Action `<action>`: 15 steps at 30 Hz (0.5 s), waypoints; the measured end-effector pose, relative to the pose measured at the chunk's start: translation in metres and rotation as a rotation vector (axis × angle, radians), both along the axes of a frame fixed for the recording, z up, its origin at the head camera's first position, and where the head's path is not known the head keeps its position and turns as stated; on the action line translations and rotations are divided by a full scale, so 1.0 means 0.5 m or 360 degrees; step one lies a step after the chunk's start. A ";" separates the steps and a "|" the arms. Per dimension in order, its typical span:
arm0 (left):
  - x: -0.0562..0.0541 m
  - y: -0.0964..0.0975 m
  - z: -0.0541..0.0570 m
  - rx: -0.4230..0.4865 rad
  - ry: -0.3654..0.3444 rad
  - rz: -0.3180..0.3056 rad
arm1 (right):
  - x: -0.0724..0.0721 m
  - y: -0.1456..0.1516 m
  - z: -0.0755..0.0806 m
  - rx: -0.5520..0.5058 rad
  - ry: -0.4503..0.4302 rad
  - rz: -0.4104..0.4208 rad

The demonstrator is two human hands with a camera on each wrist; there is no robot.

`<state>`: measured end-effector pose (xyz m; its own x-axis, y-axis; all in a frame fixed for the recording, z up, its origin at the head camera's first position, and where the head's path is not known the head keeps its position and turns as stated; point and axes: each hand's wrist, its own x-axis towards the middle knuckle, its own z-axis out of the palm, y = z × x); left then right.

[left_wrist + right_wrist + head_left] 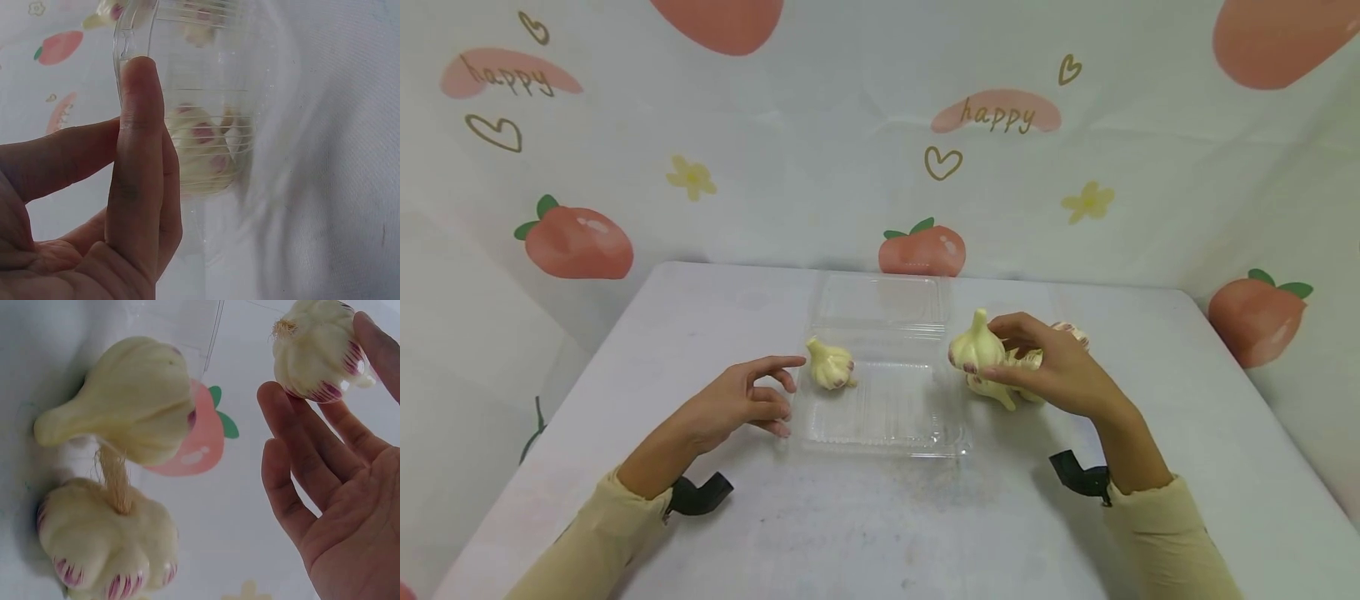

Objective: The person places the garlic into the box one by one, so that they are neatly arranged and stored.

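A clear plastic clamshell box point(880, 412) lies with its lid point(880, 302) folded back. One garlic bulb point(831, 367) sits inside at the left, its stem towards the back. My right hand point(1060, 371) pinches a second garlic bulb point(976, 343) by thumb and fingertips, stem up, by the box's right side. The right wrist view shows this held bulb point(319, 353) from its rooted underside. My left hand point(737, 404) is at the box's left wall, fingers loosely bent and holding nothing. Whether its fingertips touch the wall, I cannot tell.
More garlic bulbs lie right of the box, partly hidden behind my right hand; two of them, a pale bulb point(134, 400) and a purple-streaked bulb point(112, 537), fill the right wrist view's left side. A printed cloth point(820, 167) hangs behind the white table point(737, 533).
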<state>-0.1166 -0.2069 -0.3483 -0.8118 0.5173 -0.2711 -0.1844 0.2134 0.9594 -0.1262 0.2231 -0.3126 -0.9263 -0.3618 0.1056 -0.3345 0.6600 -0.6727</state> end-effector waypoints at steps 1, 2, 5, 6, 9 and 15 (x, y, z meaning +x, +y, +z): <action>0.000 0.000 0.000 0.0002 0.0001 0.0000 | -0.001 -0.003 0.001 -0.0006 0.0000 0.0001; 0.000 0.000 0.000 0.0004 0.0000 0.0000 | -0.001 -0.006 0.001 -0.0007 -0.0005 0.0001; 0.000 -0.001 -0.001 0.0004 0.0005 -0.0001 | -0.003 -0.016 0.000 -0.0033 -0.0020 0.0021; 0.000 -0.001 -0.001 0.0003 0.0008 -0.0001 | -0.004 -0.019 -0.001 -0.0037 -0.0018 0.0035; -0.001 -0.002 -0.003 0.0004 0.0018 -0.0003 | -0.008 -0.030 -0.004 -0.0053 -0.0002 0.0080; -0.001 -0.003 -0.004 0.0004 0.0025 -0.0021 | -0.013 -0.048 -0.009 -0.0100 -0.0005 0.0116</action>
